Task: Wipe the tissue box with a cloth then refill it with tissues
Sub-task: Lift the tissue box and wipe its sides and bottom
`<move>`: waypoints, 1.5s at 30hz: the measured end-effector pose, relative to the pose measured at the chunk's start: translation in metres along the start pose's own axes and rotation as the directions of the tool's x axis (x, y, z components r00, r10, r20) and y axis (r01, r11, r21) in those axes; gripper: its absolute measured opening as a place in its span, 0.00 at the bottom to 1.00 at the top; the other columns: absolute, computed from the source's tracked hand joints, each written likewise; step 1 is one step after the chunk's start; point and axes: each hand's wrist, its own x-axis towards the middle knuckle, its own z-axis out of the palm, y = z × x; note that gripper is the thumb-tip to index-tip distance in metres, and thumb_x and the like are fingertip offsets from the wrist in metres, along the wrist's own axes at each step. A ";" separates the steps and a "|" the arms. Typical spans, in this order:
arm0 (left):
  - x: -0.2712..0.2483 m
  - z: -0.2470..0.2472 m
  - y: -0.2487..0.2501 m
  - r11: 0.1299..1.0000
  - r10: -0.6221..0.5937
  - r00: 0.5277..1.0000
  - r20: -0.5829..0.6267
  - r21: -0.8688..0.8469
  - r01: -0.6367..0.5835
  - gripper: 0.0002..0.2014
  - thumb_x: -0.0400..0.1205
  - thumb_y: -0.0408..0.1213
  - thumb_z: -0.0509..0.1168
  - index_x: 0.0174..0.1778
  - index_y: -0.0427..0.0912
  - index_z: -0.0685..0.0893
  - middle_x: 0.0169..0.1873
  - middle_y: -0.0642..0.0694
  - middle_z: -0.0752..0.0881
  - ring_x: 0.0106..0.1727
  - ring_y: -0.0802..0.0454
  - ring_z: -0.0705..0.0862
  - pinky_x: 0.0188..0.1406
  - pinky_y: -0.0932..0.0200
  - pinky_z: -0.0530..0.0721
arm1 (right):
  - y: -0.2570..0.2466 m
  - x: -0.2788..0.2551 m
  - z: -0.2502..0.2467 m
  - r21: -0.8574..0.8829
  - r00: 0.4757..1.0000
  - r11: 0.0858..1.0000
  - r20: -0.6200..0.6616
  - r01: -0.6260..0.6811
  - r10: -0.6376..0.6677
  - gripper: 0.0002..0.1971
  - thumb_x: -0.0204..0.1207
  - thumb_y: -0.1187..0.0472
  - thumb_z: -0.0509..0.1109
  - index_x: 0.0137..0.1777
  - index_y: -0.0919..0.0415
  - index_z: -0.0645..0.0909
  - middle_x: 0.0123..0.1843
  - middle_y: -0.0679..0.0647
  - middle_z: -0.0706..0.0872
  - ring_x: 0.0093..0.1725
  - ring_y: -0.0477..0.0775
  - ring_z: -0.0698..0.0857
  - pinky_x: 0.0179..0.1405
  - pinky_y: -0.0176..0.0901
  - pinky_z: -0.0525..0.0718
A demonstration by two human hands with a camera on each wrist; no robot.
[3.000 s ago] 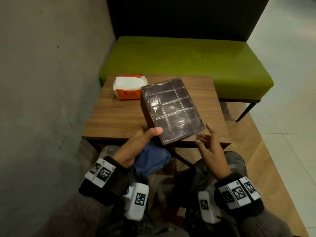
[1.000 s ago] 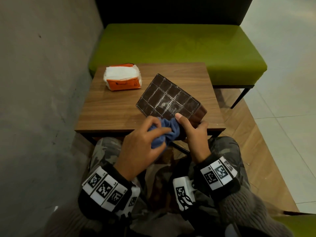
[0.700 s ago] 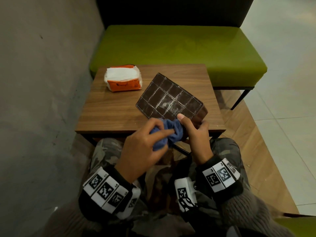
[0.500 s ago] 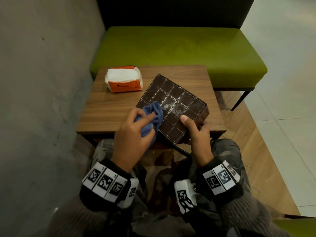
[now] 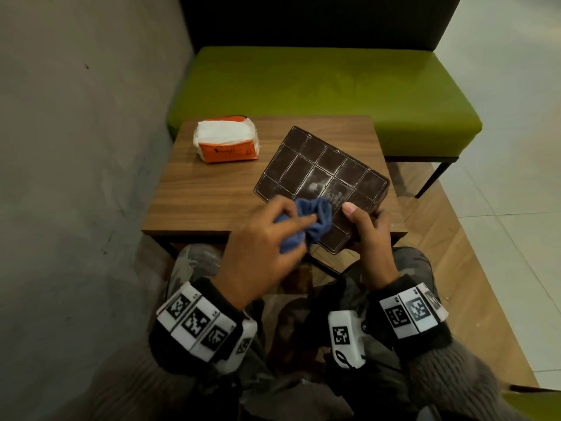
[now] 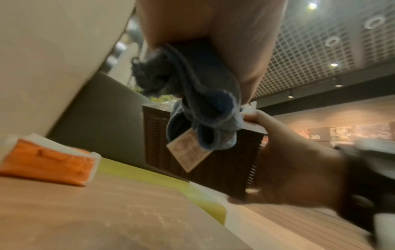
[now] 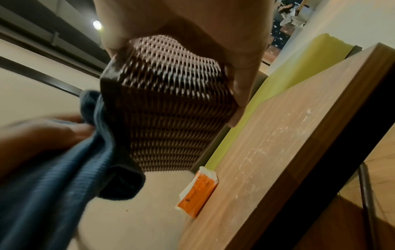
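The dark brown woven tissue box is tilted above the near right part of the wooden table, its gridded underside facing up. My right hand grips its near corner, thumb on top. My left hand holds a bunched blue cloth against the box's near face. In the left wrist view the cloth hangs from my fingers with a paper tag, in front of the box. The right wrist view shows the box held from above and the cloth beside it. An orange tissue pack lies at the table's far left.
A green bench with a dark back stands behind the table. A grey concrete wall runs along the left. Tiled floor lies to the right. My knees sit under the table's near edge. White dust specks mark the tabletop.
My left hand has swept the cloth from the box's left corner back toward the near middle of its face. The right hand keeps its grip on the box.
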 end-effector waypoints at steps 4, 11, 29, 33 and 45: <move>0.012 -0.006 -0.007 0.995 -0.098 0.987 -0.127 -0.013 0.097 0.18 0.75 0.46 0.60 0.59 0.47 0.86 0.51 0.49 0.79 0.45 0.54 0.81 0.36 0.53 0.86 | 0.004 0.000 0.001 0.033 1.000 0.999 -0.025 -0.016 0.017 0.42 0.51 0.38 0.75 0.65 0.55 0.67 0.63 0.53 0.80 0.61 0.57 0.84 0.57 0.59 0.86; 0.009 0.000 -0.003 0.991 -0.128 0.983 -0.129 -0.048 0.122 0.17 0.75 0.47 0.60 0.57 0.50 0.86 0.50 0.52 0.78 0.43 0.59 0.79 0.34 0.55 0.85 | 0.009 -0.002 -0.005 0.011 1.000 1.000 -0.027 0.008 -0.008 0.40 0.51 0.39 0.75 0.63 0.53 0.67 0.60 0.50 0.81 0.60 0.55 0.84 0.54 0.55 0.86; -0.003 0.002 -0.007 0.999 -0.032 0.998 -0.057 -0.005 0.031 0.18 0.77 0.45 0.61 0.60 0.47 0.85 0.51 0.50 0.79 0.44 0.53 0.82 0.36 0.50 0.85 | 0.012 -0.002 -0.013 0.039 0.999 0.999 0.041 -0.023 0.021 0.40 0.58 0.45 0.73 0.69 0.60 0.66 0.57 0.49 0.80 0.44 0.39 0.87 0.33 0.33 0.84; 0.010 -0.013 -0.033 0.981 -0.194 0.961 -0.198 -0.020 0.194 0.19 0.75 0.47 0.59 0.59 0.49 0.85 0.50 0.51 0.77 0.44 0.55 0.80 0.35 0.47 0.85 | 0.015 -0.005 -0.010 0.015 0.998 1.000 0.061 -0.027 0.026 0.42 0.52 0.40 0.73 0.65 0.55 0.66 0.58 0.48 0.80 0.46 0.38 0.88 0.37 0.36 0.85; -0.001 -0.006 -0.017 0.987 -0.158 0.973 -0.170 0.013 0.163 0.20 0.77 0.47 0.58 0.60 0.44 0.85 0.50 0.49 0.79 0.43 0.54 0.81 0.36 0.54 0.86 | 0.015 -0.006 -0.009 0.038 0.998 0.999 0.048 -0.031 0.029 0.44 0.50 0.39 0.72 0.66 0.57 0.67 0.57 0.49 0.80 0.42 0.35 0.88 0.34 0.34 0.85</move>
